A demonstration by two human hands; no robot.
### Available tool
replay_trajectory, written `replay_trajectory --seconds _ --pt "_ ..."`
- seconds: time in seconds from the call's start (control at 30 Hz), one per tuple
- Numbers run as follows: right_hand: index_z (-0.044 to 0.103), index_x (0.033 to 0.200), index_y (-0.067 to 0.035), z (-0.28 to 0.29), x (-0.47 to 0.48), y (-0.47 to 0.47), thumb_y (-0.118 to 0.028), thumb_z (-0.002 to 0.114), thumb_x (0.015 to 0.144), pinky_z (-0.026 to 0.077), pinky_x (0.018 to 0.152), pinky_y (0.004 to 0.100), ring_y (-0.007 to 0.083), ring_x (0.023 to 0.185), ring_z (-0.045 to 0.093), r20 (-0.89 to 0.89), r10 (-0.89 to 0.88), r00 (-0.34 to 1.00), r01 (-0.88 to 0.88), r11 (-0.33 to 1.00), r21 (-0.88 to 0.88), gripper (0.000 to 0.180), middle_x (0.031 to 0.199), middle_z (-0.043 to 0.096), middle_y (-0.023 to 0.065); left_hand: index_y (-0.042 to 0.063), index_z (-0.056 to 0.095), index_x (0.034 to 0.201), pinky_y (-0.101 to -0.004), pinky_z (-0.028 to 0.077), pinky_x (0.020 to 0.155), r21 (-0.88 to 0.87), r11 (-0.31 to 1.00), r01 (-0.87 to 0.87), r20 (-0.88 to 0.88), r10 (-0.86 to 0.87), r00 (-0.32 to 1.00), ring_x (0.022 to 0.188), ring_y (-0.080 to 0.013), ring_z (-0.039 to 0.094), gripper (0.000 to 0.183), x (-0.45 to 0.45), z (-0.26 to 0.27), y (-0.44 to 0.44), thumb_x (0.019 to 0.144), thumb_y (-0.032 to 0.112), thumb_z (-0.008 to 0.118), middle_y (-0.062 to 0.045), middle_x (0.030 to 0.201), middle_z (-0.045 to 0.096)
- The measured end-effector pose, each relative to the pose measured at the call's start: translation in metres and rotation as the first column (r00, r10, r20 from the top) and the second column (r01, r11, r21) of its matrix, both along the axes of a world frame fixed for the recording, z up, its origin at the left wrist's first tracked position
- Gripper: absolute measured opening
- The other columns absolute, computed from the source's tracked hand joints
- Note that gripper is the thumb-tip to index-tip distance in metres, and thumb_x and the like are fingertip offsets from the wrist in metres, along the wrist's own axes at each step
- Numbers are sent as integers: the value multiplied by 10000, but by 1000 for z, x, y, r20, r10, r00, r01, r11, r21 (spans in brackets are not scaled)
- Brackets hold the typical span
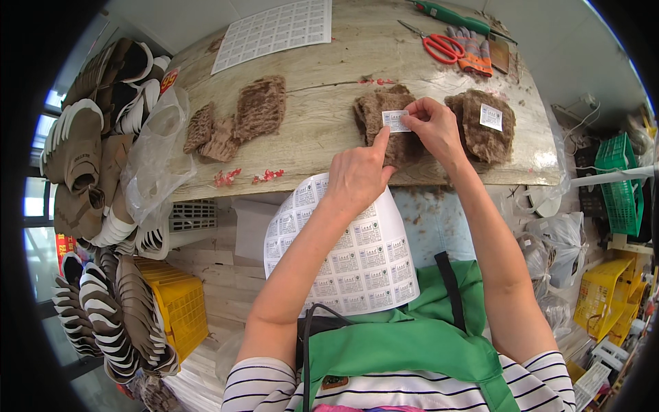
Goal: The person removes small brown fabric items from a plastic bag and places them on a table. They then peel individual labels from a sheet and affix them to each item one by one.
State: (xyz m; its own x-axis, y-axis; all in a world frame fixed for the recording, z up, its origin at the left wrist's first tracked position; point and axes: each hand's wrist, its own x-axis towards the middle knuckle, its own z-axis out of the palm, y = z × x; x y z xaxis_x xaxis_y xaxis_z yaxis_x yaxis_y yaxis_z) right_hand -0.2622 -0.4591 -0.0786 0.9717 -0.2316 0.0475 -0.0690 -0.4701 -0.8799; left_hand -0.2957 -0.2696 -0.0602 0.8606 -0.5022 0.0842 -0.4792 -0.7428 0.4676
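Observation:
A white printed label [393,121] lies against a brown fluffy fabric piece [396,149] stacked near the table's front edge. Between thumb and fingertips, my right hand [435,126] pinches the label's right side. The extended index finger of my left hand [358,167] touches its lower left corner, while the other fingers curl and nothing shows in their grasp. Beneath my left forearm, a curved sheet of labels [355,257] rests on my lap. To the right is another fluffy stack [481,144] with a label [491,117] on its top piece.
More fluffy pieces [260,108] lie at left, below a second label sheet [278,31]. Red-handled scissors [443,49], a work glove [473,54] and a green corded tool [453,18] are at back right. Shoe uppers [77,139] and a plastic bag [157,154] crowd the left edge.

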Motion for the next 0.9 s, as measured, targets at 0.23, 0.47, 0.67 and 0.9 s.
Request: replay_trajectory --seconds 0.23,0.47,0.67,0.9 --pt "659 939 -18 -2 0 0 -94 834 710 514 640 292 150 651 632 75 65 995 -42 963 -264 299 728 674 59 87 508 1377 -479 527 684 31 1000 6 -30 -5 1000 745 -409 673 672 1 3 -1 784 234 787 -208 759 679" --pt "585 1086 -41 27 -6 8 -256 855 689 522 682 429 317 759 691 0 60 998 -52 856 -515 526 759 694 109 116 508 1380 -478 526 703 43 999 13 -57 -11 998 761 -418 671 679 1 7 0 778 247 793 -217 754 675" --pt "631 1029 -52 19 -6 2 -333 845 695 530 692 416 309 775 698 6 -14 1000 15 894 -448 486 767 705 109 82 494 1394 -468 526 711 -2 999 -32 -68 32 997 772 -399 674 701 -1 5 4 787 275 785 -214 793 684" --pt "652 992 -60 22 -7 -1 -364 834 712 536 702 415 314 797 702 49 -15 999 40 822 -568 452 794 714 117 -9 511 1355 -444 528 750 -24 994 -106 -118 103 988 817 -384 680 714 -1 7 6 785 322 786 -223 839 692"
